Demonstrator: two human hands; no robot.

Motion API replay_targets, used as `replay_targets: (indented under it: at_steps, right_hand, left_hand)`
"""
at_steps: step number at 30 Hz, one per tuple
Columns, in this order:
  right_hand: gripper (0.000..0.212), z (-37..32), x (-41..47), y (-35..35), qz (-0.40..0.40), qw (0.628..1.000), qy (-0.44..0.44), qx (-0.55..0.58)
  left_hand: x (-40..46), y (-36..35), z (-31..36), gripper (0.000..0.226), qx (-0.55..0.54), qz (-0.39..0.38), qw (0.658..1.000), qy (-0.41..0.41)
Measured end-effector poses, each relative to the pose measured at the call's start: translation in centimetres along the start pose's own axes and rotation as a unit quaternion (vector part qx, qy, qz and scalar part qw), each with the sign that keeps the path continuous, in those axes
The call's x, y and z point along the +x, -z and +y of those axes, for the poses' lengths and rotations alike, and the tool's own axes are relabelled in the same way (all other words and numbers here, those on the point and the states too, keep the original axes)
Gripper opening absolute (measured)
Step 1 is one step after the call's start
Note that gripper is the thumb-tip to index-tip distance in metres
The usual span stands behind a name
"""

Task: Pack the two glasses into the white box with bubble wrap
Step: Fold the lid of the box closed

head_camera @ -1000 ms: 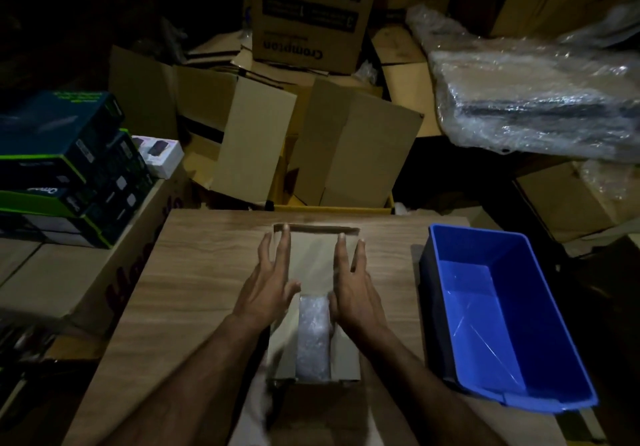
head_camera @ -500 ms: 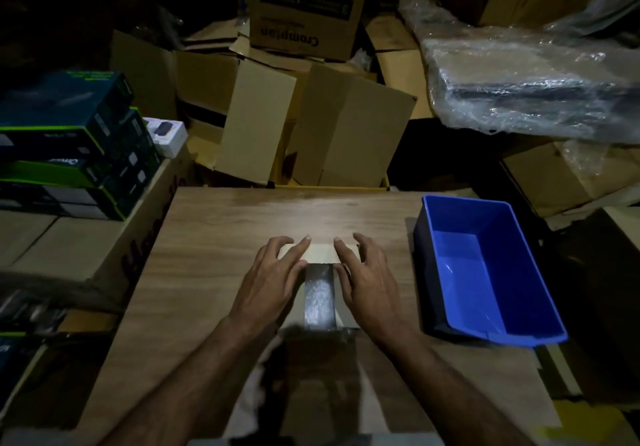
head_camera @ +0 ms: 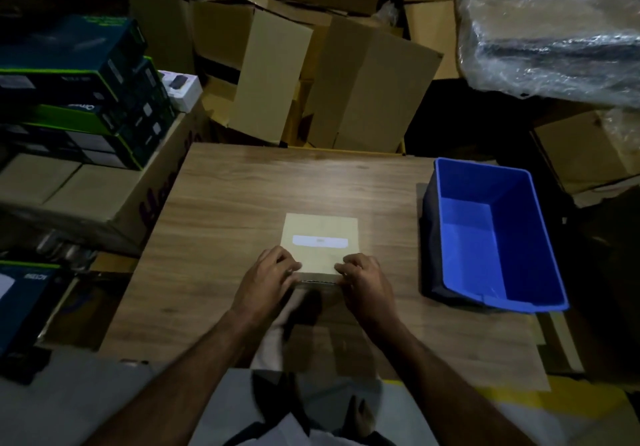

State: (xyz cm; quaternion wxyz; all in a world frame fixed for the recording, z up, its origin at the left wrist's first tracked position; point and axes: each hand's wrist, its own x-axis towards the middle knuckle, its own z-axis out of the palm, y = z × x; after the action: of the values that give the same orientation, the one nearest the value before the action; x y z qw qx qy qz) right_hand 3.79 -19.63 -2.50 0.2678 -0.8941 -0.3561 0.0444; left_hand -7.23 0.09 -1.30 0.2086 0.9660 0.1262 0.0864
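Dim, overhead-lit centre; dark, wide-angle-warped, softly blurred edges.

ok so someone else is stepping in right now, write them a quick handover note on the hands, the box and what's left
Left hand: fingers curled on the near left corner of the box lid, pressing it down.
Right hand: the same on the near right corner.
Box: on the wooden table, lid folded over the top, a white label facing up. The glasses and bubble wrap are not visible, so presumably inside.
Blue bin: on the table to the right.
Done: lid brought down.
Left: the near edge still shows a dark seam; probably tuck or press it fully shut.
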Motion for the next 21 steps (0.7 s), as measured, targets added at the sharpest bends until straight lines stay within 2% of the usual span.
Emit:
replay_targets:
  at_steps: [14,21]
  right_hand:
    - [0.036,1.1,-0.7,-1.4,-0.029,0.997,0.004,-0.065]
    - [0.039,0.7,-1.2,-2.0,-0.031,0.994,0.025,-0.103]
  left_hand:
    - [-0.6,-1.3,-0.5,0.016,0.0,0.024,1.0,-0.016]
    - [-1.5,-3.2,-1.8,0.026,0.053,-0.011,0.999,0.0]
